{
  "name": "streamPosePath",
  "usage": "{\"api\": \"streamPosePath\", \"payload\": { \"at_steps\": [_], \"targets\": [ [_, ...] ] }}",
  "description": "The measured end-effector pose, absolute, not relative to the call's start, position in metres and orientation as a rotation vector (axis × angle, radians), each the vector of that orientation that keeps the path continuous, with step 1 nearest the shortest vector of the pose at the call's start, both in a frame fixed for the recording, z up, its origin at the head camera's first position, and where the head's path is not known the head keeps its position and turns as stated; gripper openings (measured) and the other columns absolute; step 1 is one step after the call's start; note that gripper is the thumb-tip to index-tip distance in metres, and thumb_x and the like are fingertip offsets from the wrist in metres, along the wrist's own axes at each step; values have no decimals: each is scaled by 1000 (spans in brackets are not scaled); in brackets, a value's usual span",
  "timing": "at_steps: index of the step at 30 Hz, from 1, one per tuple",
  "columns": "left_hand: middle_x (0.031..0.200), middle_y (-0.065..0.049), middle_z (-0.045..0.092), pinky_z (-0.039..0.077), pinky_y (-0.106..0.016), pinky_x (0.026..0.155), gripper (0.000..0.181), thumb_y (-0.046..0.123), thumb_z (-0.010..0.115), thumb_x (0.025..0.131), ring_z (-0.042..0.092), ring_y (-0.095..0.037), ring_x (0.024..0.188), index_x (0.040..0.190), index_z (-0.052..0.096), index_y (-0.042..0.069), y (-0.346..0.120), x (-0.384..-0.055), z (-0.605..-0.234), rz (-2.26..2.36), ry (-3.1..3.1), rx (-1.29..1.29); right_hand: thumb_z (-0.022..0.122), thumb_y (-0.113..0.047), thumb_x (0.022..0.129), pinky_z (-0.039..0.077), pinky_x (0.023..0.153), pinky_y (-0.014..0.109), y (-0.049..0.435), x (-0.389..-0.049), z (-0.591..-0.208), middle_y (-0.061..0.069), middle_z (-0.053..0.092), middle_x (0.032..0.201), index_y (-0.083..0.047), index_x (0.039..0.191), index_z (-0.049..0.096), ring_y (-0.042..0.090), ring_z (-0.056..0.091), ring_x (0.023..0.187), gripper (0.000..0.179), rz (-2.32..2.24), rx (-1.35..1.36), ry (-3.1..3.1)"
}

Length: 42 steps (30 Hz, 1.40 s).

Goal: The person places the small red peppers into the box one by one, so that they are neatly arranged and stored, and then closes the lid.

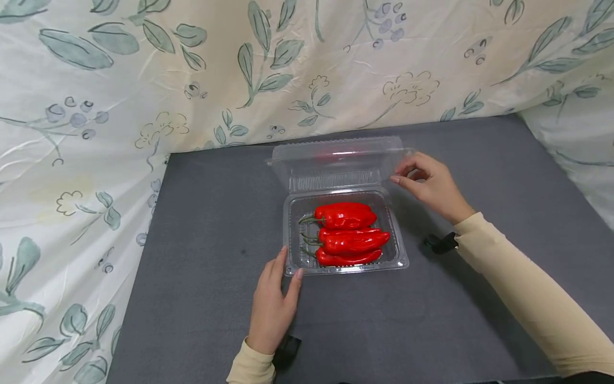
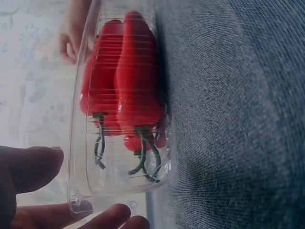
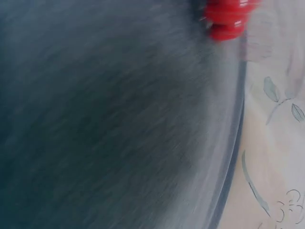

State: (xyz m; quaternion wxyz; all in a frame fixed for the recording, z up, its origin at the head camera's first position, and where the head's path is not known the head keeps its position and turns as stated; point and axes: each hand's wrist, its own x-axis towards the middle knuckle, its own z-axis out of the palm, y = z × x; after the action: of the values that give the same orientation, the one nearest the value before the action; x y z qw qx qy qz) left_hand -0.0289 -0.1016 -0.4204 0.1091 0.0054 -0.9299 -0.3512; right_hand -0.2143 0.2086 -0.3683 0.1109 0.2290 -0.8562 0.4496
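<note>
A clear plastic clamshell container lies on the grey table with its hinged lid raised at the back. Inside, three red peppers lie side by side, green stems to the left. My left hand rests at the container's front left corner, fingers fairly straight. The left wrist view shows its thumb beside the rim and its fingertips at the corner. At the lid's right edge, my right hand pinches the thin plastic between curled fingers and thumb. The right wrist view is blurred, with a red pepper at its top.
The dark grey table extends around the container. A white cloth with leaf prints hangs along the back and left edges and also at the right. Black wrist straps sit under the sleeves.
</note>
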Motion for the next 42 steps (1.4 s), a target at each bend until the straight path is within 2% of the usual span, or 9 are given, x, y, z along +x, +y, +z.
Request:
{"api": "streamPosePath", "payload": {
  "at_steps": [3,7,12,17,21,27,33,39,42],
  "targets": [
    [117,-8,61,52,-34,75,54,27,63,94,59,-18,90,142,46,9,-103,-30,-421,-1126,-2716,43,78,7,74,46,67,14,215,-211,-378,4,64,88,-5,92,66,7,56,77,24,1094,864,-2401],
    [112,-3,62,52,-30,73,49,27,59,97,59,-13,90,142,47,11,-106,-31,-420,-1263,-2686,84,74,12,70,51,62,29,228,-209,-397,8,68,92,-3,96,66,16,61,74,31,700,1045,-2274],
    [110,-2,66,52,-27,71,42,28,54,99,61,-12,91,139,51,15,-108,-32,-419,-1427,-2638,174,77,7,71,55,69,45,236,-198,-403,12,68,102,-1,109,64,27,67,85,41,487,1152,-2299],
    [105,-7,69,55,-28,69,37,31,47,102,66,-22,78,135,55,17,-111,-34,-416,-1657,-2555,300,84,5,61,56,69,45,238,-191,-401,12,67,106,-3,114,62,26,67,89,58,342,1209,-2388],
    [99,-7,69,52,-29,70,36,35,43,103,65,-19,71,131,59,20,-112,-36,-412,-1692,-2555,383,86,5,57,56,68,43,238,-184,-398,12,66,110,-3,119,60,26,65,92,68,227,1268,-2464],
    [99,-6,67,51,-29,68,34,35,48,101,63,-19,71,130,58,20,-111,-38,-412,-1729,-2543,429,82,3,65,56,70,43,238,-180,-400,12,65,114,-1,122,60,26,65,97,61,215,1300,-2504],
    [100,-3,65,46,-22,65,35,27,55,99,60,-21,78,133,54,19,-109,-38,-416,-1720,-2545,364,80,-5,69,56,71,45,235,-174,-403,13,66,113,-2,123,60,27,65,99,58,316,1222,-2508],
    [101,-1,66,47,-22,67,37,27,55,99,63,-19,83,136,51,21,-109,-37,-419,-1693,-2538,330,73,-14,81,51,89,48,228,-154,-396,13,59,126,-4,129,55,28,58,114,52,505,1014,-2692],
    [101,1,65,47,-23,65,37,27,55,99,63,-18,82,135,52,25,-109,-37,-419,-1640,-2549,312,70,-16,87,51,88,47,225,-139,-391,12,54,131,-5,134,49,27,58,112,53,718,868,-2838]
  ]
}}
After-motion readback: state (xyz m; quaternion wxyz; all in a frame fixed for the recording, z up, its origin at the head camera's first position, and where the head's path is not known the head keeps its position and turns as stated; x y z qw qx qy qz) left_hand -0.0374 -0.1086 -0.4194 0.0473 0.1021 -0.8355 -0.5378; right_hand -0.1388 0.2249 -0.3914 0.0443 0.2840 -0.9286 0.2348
